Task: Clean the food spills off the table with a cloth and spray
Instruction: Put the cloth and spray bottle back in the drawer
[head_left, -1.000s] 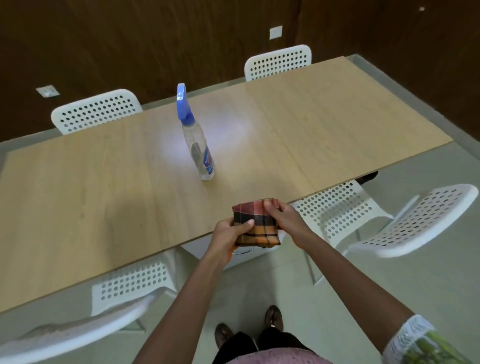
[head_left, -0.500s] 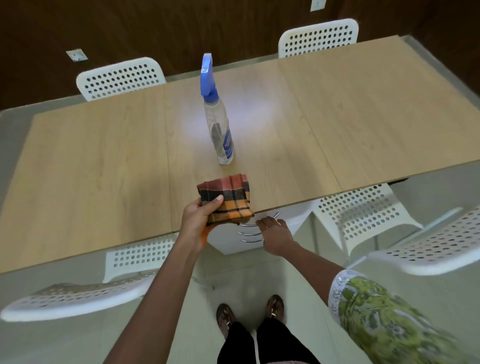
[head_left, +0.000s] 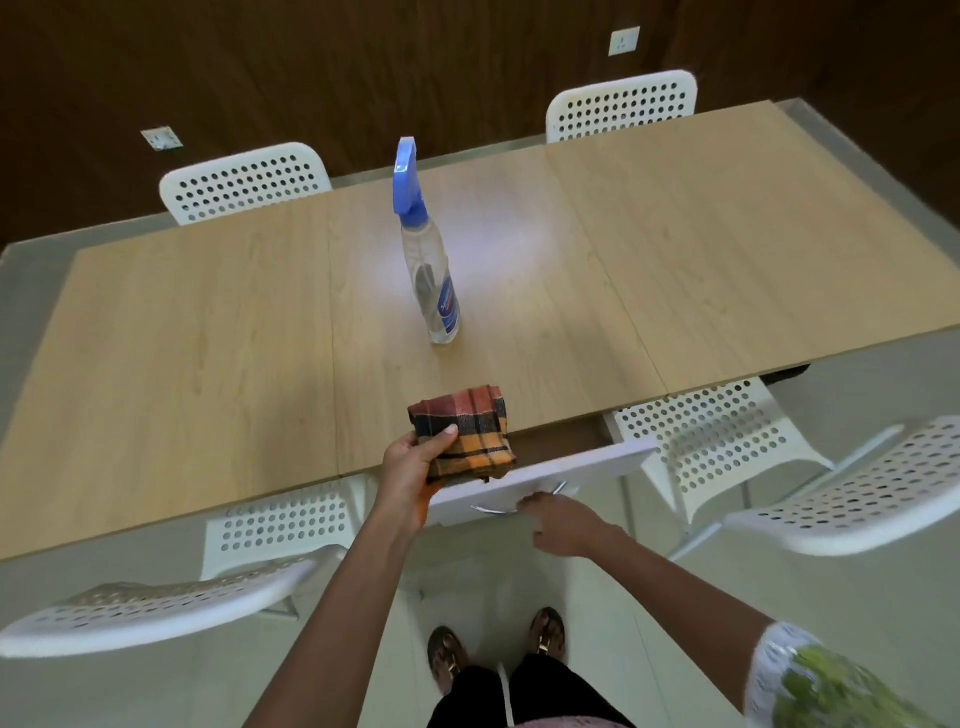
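At the near edge of a long wooden table (head_left: 208, 364), a person is standing and holding a folded plaid cloth (head_left: 465, 434) in orange, red and black. The left hand (head_left: 415, 467) is gripping the cloth from below, the thumb pressing across its top face, and the bundle is hovering over the table's front rim, partly above the open gap of a white drawer (head_left: 540, 475) that is standing pulled out from under the tabletop. The right hand (head_left: 563, 525) is reaching toward the metal handle (head_left: 493, 509) on the drawer front, its fingertips lying at or against the handle; whether they are actually curling round it cannot be told from this angle. A clear spray bottle (head_left: 431, 275) with a blue trigger head is standing upright on the table, a little beyond the cloth and apart from it, near the middle of the surface. White perforated chairs are ringing the table: two at the far side (head_left: 244, 179), one tucked in under the near edge to the right (head_left: 711, 441), another angled away at far right (head_left: 857, 499), and one in the near-left foreground (head_left: 156, 613). A dark wood-panelled wall (head_left: 363, 67) is running behind, with a pale wall socket (head_left: 624, 40) showing on it. The person's feet, in sandals (head_left: 449, 660), are showing on the pale floor below, and a patterned green and white sleeve (head_left: 821, 680) is covering the right upper arm.
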